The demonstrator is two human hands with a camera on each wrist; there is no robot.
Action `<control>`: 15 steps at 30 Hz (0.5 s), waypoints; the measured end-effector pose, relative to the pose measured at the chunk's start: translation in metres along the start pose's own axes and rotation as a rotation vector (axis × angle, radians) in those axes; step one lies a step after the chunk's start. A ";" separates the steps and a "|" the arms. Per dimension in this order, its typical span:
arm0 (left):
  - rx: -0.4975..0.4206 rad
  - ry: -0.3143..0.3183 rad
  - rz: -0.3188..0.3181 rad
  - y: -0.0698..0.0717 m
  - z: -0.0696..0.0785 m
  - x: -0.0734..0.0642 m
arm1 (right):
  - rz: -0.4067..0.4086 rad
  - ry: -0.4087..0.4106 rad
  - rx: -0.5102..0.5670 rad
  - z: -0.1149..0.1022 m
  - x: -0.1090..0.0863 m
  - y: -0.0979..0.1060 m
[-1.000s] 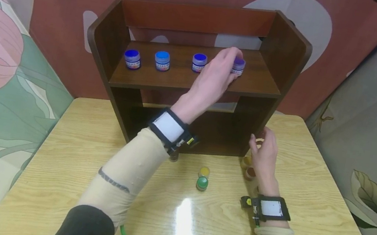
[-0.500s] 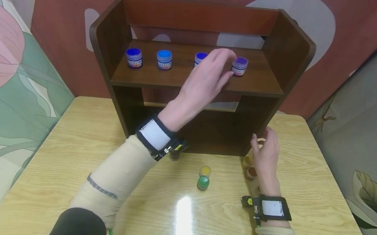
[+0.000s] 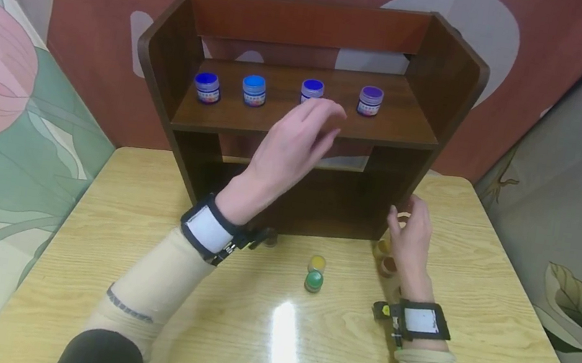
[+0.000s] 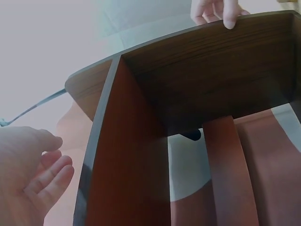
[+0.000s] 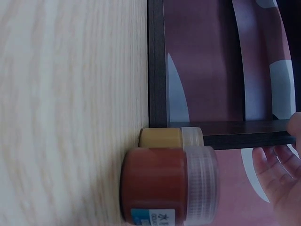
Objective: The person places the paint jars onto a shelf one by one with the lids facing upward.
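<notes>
Several paint jars stand spaced in a row on the upper board of the dark brown shelf [image 3: 253,132]: a dark blue jar [image 3: 207,88], a light blue jar [image 3: 253,91], a blue jar [image 3: 313,87] and a purple jar [image 3: 370,101]. My left hand [image 3: 292,144], holding nothing, hovers before the board with fingers loosely bent and covers the blue jar's lower part. At the shelf's right side panel [image 4: 216,61], my right hand [image 3: 411,237] grips the front edge, thumb on the inner face and fingers [image 5: 273,169] outside.
On the table [image 3: 225,322], a yellow jar [image 3: 317,263] and a green jar [image 3: 313,281] stand close together before the shelf. A red-brown jar [image 5: 155,183] and an ochre jar [image 5: 160,137] stand by its right foot. Patterned cloth [image 3: 79,49] hangs around.
My left hand has let go of the purple jar and drawn back left and down, leaving that jar on the board. My right hand stays at the side panel.
</notes>
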State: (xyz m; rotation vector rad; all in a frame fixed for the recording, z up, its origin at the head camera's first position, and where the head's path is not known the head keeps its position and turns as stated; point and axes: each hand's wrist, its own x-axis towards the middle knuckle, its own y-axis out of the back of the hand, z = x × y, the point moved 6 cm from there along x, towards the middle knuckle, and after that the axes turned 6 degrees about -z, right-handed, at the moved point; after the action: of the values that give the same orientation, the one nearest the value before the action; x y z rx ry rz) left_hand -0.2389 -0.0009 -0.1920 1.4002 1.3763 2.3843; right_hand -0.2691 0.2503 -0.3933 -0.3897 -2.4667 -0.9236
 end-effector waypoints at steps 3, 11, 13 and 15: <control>0.000 -0.003 -0.004 -0.001 -0.002 -0.009 | 0.006 0.001 -0.003 0.001 0.000 0.000; 0.033 -0.003 -0.013 -0.001 -0.006 -0.032 | -0.001 -0.006 0.004 0.001 0.000 -0.001; 0.037 -0.013 -0.010 0.000 -0.006 -0.037 | -0.004 -0.008 0.005 0.001 0.000 -0.001; 0.036 -0.020 -0.012 -0.001 -0.007 -0.043 | -0.006 -0.010 0.005 0.001 0.000 -0.001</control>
State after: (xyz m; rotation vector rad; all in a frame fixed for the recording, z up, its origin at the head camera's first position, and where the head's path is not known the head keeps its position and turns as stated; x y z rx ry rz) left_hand -0.2188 -0.0241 -0.2226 1.4159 1.4258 2.3437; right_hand -0.2698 0.2503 -0.3940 -0.3868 -2.4800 -0.9199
